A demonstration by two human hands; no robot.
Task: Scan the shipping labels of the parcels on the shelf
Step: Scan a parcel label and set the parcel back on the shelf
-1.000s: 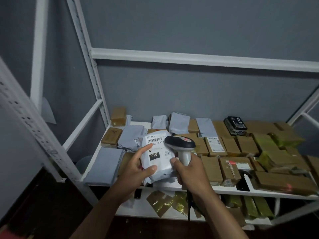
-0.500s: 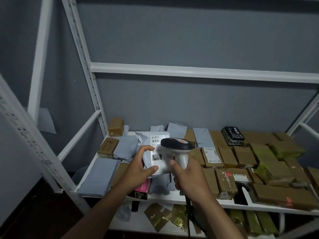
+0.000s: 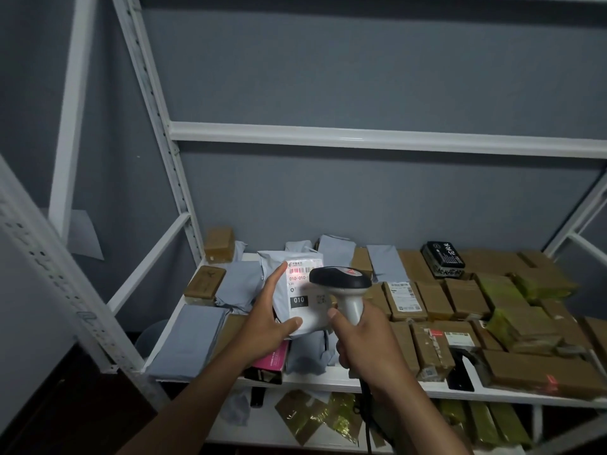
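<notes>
Our left hand (image 3: 267, 318) pinches the parcel (image 3: 300, 297), its label at ten o'clock from the scanner (image 3: 341, 284) gripped by our right hand (image 3: 364, 346).

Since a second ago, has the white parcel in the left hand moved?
Yes. The white parcel has gone back over the shelf: it now covers the grey mailers behind it, no longer hanging past the shelf's front edge.

grey parcel (image 3: 297, 290) label — "010-010", black box — "010"
</notes>
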